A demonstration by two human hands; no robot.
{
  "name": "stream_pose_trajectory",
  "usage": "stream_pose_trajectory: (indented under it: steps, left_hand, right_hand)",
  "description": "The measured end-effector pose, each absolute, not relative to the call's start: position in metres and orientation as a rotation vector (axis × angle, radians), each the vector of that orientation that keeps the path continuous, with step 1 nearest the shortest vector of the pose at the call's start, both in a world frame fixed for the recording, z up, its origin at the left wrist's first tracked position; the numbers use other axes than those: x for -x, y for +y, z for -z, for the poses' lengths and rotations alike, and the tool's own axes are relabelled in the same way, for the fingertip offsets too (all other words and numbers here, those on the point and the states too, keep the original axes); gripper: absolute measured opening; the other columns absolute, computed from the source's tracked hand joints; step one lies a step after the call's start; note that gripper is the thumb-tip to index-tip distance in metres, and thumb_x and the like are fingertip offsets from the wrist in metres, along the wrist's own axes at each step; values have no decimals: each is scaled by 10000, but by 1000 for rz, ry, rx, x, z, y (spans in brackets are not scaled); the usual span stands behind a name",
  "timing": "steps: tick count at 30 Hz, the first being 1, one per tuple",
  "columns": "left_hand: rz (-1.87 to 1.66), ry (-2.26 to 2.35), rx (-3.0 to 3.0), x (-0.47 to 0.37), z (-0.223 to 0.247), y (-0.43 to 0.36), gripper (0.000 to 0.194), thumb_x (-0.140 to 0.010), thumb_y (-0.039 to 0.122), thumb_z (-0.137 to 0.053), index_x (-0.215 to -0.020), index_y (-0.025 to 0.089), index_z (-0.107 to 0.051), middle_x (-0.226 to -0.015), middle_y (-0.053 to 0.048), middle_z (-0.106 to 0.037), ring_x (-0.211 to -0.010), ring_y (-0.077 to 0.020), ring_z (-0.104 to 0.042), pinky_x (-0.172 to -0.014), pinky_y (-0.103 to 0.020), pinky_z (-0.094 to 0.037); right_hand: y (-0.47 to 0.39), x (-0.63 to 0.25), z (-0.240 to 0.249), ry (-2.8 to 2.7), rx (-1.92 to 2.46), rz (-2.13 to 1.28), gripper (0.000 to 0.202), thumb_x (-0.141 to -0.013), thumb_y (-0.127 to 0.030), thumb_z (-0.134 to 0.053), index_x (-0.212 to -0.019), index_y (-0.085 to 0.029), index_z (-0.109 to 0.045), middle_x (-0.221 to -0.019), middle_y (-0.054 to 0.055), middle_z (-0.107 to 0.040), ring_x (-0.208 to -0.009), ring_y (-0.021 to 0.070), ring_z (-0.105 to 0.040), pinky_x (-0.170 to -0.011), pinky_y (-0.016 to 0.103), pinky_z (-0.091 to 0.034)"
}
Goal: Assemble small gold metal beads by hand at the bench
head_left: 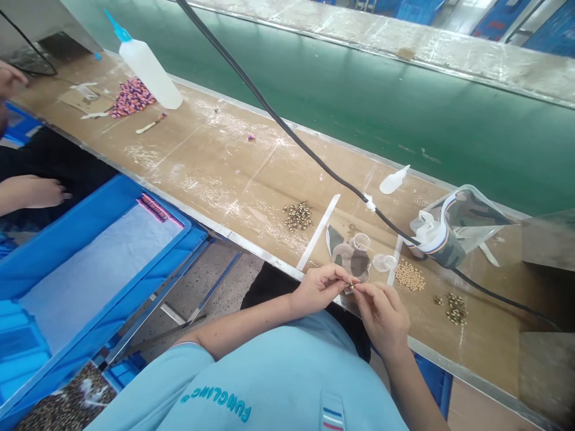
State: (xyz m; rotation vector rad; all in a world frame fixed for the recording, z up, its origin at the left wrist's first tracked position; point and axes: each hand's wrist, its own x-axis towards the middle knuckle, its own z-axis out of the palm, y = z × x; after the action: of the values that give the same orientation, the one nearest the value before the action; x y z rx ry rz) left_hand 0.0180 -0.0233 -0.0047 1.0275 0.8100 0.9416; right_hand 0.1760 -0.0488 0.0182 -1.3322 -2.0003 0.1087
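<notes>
At the table's near edge, my left hand (pixel 320 290) and my right hand (pixel 384 316) meet fingertip to fingertip. Both pinch a small gold-and-dark piece (pixel 351 285), mostly covered by the fingers. Just beyond them lies a camouflage-patterned cloth (pixel 345 256), with a small clear round cup (pixel 361 242) on it and a clear cup (pixel 384 262) beside it. To the right are a pile of tan beads (pixel 409 276) and a small heap of gold-and-dark pieces (pixel 456 309). Another heap of similar pieces (pixel 297 216) sits to the left of the cloth.
A black cable (pixel 287 126) crosses above the table. A clear zip bag (pixel 467 221) and a small white squeeze bottle (pixel 394 179) stand at the back right. Far left are a large white bottle (pixel 150 75), pink-purple pieces (pixel 133 97), a blue tray (pixel 179 239) and a co-worker's hand (pixel 38 191).
</notes>
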Motion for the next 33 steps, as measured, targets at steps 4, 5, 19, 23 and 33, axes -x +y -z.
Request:
stream_pose_trajectory:
  steps: [4, 5, 19, 23, 33]
  left_hand:
    - [-915, 825, -1082, -18, 4, -23, 234, -819, 358, -603, -892, 136, -603, -932, -85, -684, -881, -156, -655, -826, -291, -514]
    - [-908, 820, -1096, -18, 4, -23, 225, -819, 342, -604, -909, 136, -604, -928, -81, -681, -875, -154, -654, -825, -288, -515]
    - [-812, 874, -1130, -18, -3, -20, 182, -805, 303, -604, -883, 138, -601, -861, -70, -670, -805, -147, -627, -770, -278, -507]
    - [-804, 872, -1117, -19, -2, -20, 205, -800, 326, -607, -880, 137, -599, -854, -68, -664, -796, -149, -625, -767, -284, -505]
    - [-796, 869, -1095, -17, -6, -20, 198, -797, 324, -606, -860, 137, -593, -827, -58, -654, -759, -131, -607, -745, -266, -498]
  right_hand:
    - [-50, -175, -20, -1976, 1416, -220, 65, -882, -215, -530, -860, -217, -591, -795, 11, -624, -705, 106, -596, -631, 215, -476]
    - [-51, -176, -20, -1964, 1441, -264, 80, -886, -227, -522, -844, -215, -589, -790, 11, -621, -704, 106, -593, -629, 214, -474]
    - [-73, -273, -10, -1354, 2235, 68, 477, -809, -611, -450, -747, -182, -649, -660, 49, -594, -635, 167, -533, -604, 282, -405]
    - [-70, -270, -12, -1438, 2190, 84, 479, -829, -599, -429, -770, -186, -664, -719, 64, -618, -682, 171, -553, -627, 276, -412]
    - [-59, -262, -5, -1718, 2007, 22, 441, -876, -542, -421, -760, -195, -667, -679, 34, -594, -553, 129, -510, -520, 249, -382]
